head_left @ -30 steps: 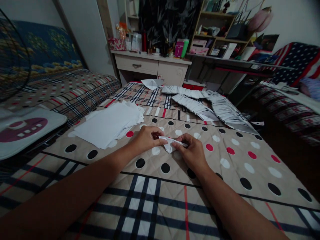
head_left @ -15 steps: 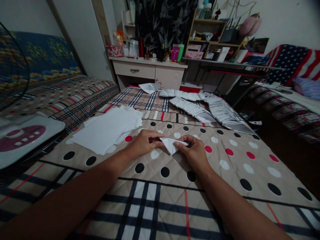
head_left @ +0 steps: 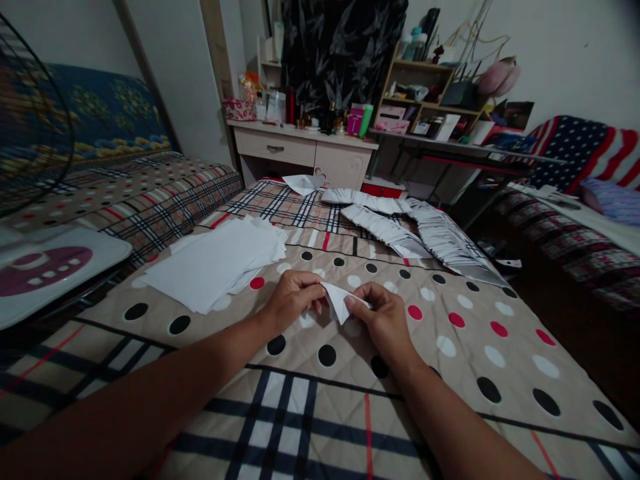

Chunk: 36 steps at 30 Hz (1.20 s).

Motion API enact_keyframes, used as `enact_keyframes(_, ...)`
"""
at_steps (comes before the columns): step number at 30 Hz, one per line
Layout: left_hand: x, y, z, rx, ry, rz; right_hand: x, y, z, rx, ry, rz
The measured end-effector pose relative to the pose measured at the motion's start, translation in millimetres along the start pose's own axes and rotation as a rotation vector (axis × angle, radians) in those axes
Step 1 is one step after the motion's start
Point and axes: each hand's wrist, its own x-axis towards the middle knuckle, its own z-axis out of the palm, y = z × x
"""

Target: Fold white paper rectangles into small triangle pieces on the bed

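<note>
I saw the beige quilted bed cover with dots and plaid bands (head_left: pixel 450 373) and a loose pile of white paper sheets (head_left: pixel 215 263) lying left of the forearms. The left hand (head_left: pixel 290 301) and right hand (head_left: pixel 383 320) met mid-bed, each grip pinched on the small white folded paper triangle (head_left: pixel 337 301) between them.

Small folded white paper piece (head_left: pixel 339 301): pinched between the left hand (head_left: pixel 290 300) and the right hand (head_left: pixel 383 320), just above the middle of the dotted, plaid quilted bedspread (head_left: pixel 450 347). Loose stack of flat white paper sheets (head_left: pixel 215 263): on the spread, left of the hands and a little behind them. Overlapping rows of folded white paper pieces (head_left: pixel 425 230): behind and right of the hands, reaching the spread's right edge. Pale wooden drawer chest (head_left: pixel 305 147): beyond the bed's far end. Open wooden shelf unit (head_left: pixel 425 93): to the chest's right.
</note>
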Motion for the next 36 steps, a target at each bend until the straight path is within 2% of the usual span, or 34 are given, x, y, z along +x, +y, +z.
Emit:
enact_keyframes(3,-0.5,2.7,1.5,0.000,-0.015,-0.019,-0.4,-1.1,-0.3,0.026,-0.010,0.011)
enact_keyframes(9,-1.9,1.0,-4.8,0.362,0.006,0.358,1.9,0.6,-1.5,0.008,-0.015,0.044)
enact_keyframes(13,-0.8,-4.6,-5.1,0.503,0.076,0.434,1.4,-1.3,-1.5,0.006,-0.023,0.043)
enact_keyframes(15,-0.1,-6.2,-4.9,0.473,0.070,0.382,0.8,-2.3,-1.5,0.031,-0.029,0.050)
enact_keyframes(19,2.5,-6.2,-5.2,0.139,0.002,0.057,0.8,-2.6,-1.9,0.103,-0.065,0.050)
enact_keyframes(21,4.7,-6.7,-4.8,-0.002,-0.043,-0.044,1.4,-1.7,-2.6,0.108,-0.052,0.045)
enact_keyframes(23,6.6,-8.0,-3.6,-0.016,-0.060,-0.029,2.0,-0.4,-3.4,0.102,-0.020,0.043)
enact_keyframes(26,7.7,-9.0,-1.3,0.069,-0.045,0.031,2.2,1.1,-3.6,0.095,0.012,0.037)
enact_keyframes(29,6.6,-8.8,0.1,0.114,-0.034,0.034,2.1,1.1,-2.1,0.094,0.019,0.047)
enact_keyframes(33,5.1,-11.2,-0.4,0.097,0.041,-0.002,3.3,-0.2,0.6,0.172,-0.062,0.104)
enact_keyframes(36,5.7,-15.4,-2.0,0.107,0.059,-0.040,4.0,0.8,2.5,0.139,-0.108,0.114)
